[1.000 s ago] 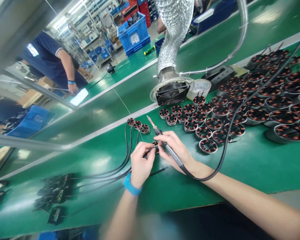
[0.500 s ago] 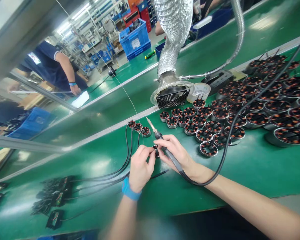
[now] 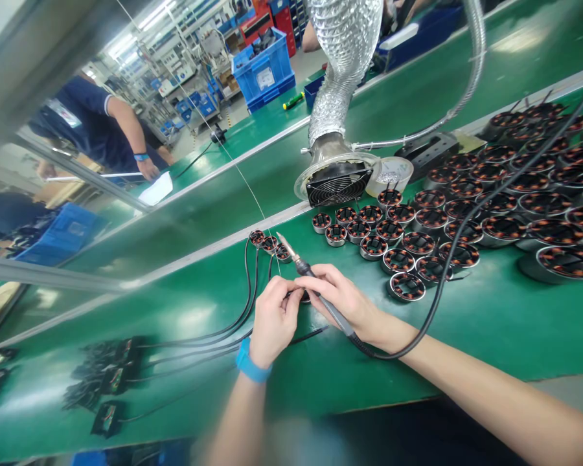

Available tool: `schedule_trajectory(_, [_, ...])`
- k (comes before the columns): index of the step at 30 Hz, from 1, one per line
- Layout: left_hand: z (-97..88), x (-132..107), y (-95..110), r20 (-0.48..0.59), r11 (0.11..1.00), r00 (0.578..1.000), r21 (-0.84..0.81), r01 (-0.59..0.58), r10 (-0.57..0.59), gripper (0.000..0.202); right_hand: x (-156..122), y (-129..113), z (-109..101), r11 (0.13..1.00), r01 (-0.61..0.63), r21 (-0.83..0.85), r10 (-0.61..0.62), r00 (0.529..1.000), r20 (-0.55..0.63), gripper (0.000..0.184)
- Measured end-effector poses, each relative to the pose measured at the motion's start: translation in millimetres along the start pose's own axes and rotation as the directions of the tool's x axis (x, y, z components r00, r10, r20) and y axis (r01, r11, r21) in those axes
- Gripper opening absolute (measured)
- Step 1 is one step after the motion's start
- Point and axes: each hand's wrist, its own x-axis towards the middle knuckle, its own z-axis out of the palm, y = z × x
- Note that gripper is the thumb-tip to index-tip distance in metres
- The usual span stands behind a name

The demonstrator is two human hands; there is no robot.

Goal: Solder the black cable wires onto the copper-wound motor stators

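My right hand [image 3: 346, 301] is closed round a soldering iron [image 3: 337, 316], whose bare metal tip points up and to the left, away from the hands. Its fingertips meet those of my left hand [image 3: 274, 318], which is pinched shut beside them. What the left fingers hold is hidden. Just beneath the fingertips a small wound motor stator [image 3: 306, 298] in a metal ring is mostly covered. Beyond the hands stand several small stators [image 3: 269, 244] with black cables [image 3: 245, 310] running left. A strand of thin solder wire [image 3: 251, 191] hangs down toward the left hand.
Many ring-shaped stators [image 3: 407, 287] cover the right of the green bench [image 3: 505, 336]. A fume extractor [image 3: 339, 184] with a foil duct stands behind, near a round tub [image 3: 391, 175]. Black connector boxes [image 3: 107, 417] lie left. Across the bench, a person [image 3: 126, 123] stands.
My right hand has closed in on the left one, and the iron's tip has swung left over the small stators. The stator under my fingers is more covered. The view has shifted slightly.
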Motion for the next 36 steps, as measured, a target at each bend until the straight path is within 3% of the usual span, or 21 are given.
schedule_trajectory(4, [3.1,1.6,-1.3,-0.044,0.999,0.999,-0.040,0.002,-0.004,0.017,-0.2,0.9,0.3,1.000,-0.007,0.005,0.007,0.999,0.036,0.046])
schedule_trajectory(7, [5.6,2.9,-2.3,-0.096,0.997,0.995,-0.078,0.017,-0.024,0.016,3.1,-0.1,2.8,0.999,-0.021,0.029,0.023,0.998,-0.061,0.043])
schedule_trajectory(9, [7.1,3.9,-3.5,-0.074,0.988,0.995,-0.144,0.057,-0.068,0.016,6.6,-2.9,2.2,0.998,-0.051,0.022,0.054,0.988,-0.143,0.040])
schedule_trajectory(13, [9.1,6.0,-7.0,-0.012,0.950,0.983,-0.262,0.171,-0.181,0.016,11.7,-11.2,-8.0,0.988,-0.152,0.039,0.157,0.946,-0.283,0.029])
schedule_trajectory(17, [9.3,7.6,-8.3,0.009,0.918,0.970,-0.321,0.234,-0.244,0.017,9.3,-15.7,-20.6,0.958,-0.284,0.042,0.277,0.875,-0.396,0.009])
schedule_trajectory(19, [9.1,7.9,-7.9,0.016,0.908,0.967,-0.339,0.246,-0.256,0.017,7.1,-16.6,-24.3,0.953,-0.296,0.059,0.293,0.862,-0.413,0.011])
schedule_trajectory(25, [9.3,8.7,-7.9,0.022,0.906,0.966,-0.343,0.249,-0.257,0.019,5.7,-18.4,-25.9,0.978,-0.200,0.067,0.210,0.894,-0.396,0.014])
schedule_trajectory(36, [10.9,8.5,-9.9,0.018,0.899,0.965,-0.358,0.252,-0.263,0.020,7.1,-18.3,-27.1,0.985,-0.171,0.034,0.172,0.917,-0.360,0.013])
